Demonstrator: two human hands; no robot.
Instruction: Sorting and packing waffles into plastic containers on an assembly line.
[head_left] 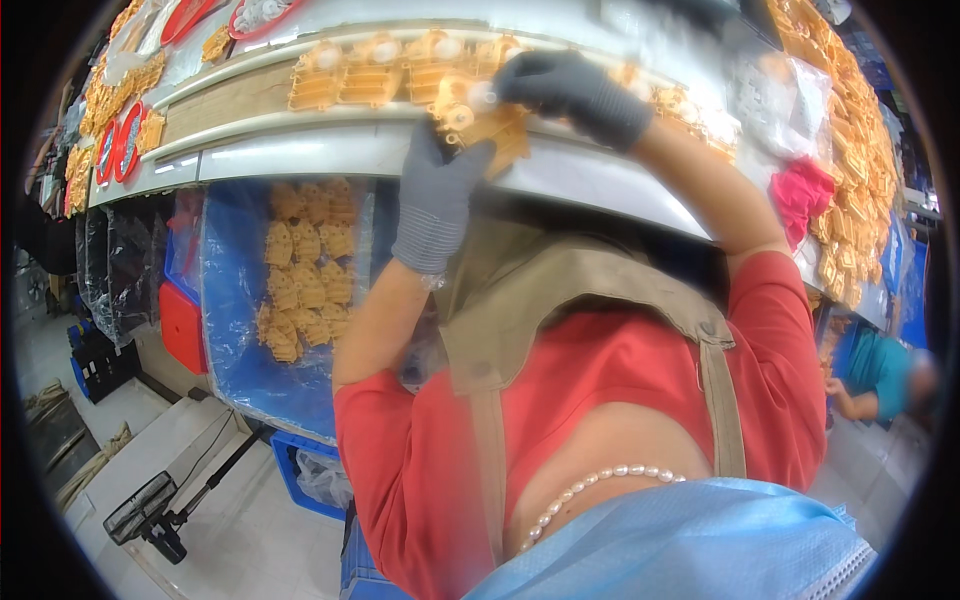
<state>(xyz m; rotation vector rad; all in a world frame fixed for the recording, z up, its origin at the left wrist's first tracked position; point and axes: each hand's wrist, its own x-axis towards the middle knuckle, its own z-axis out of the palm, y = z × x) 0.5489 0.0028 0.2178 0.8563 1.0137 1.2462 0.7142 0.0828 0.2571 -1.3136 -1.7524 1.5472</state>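
Observation:
My left hand (438,195), in a grey knitted glove, is closed on the lower left side of an orange-yellow plastic housing (505,140), holding it tilted over the bench's front edge. From the right comes my right hand (580,95), also gloved, its fingers curled and pinched at the housing's top. A small white round part (482,97) shows at those fingertips, against the housing. Behind my hands, a row of similar orange housings (372,72) stands along the bench rail, several with white round pieces on them.
Below the bench at left, a blue plastic-lined bin (232,300) holds stacked orange housings. A red box (182,328) adjoins it. Red-handled scissors (128,143) lie at the bench's left end. On the right are a pink cloth (802,198) and heaped orange parts (860,170); another person (880,378) sits beyond.

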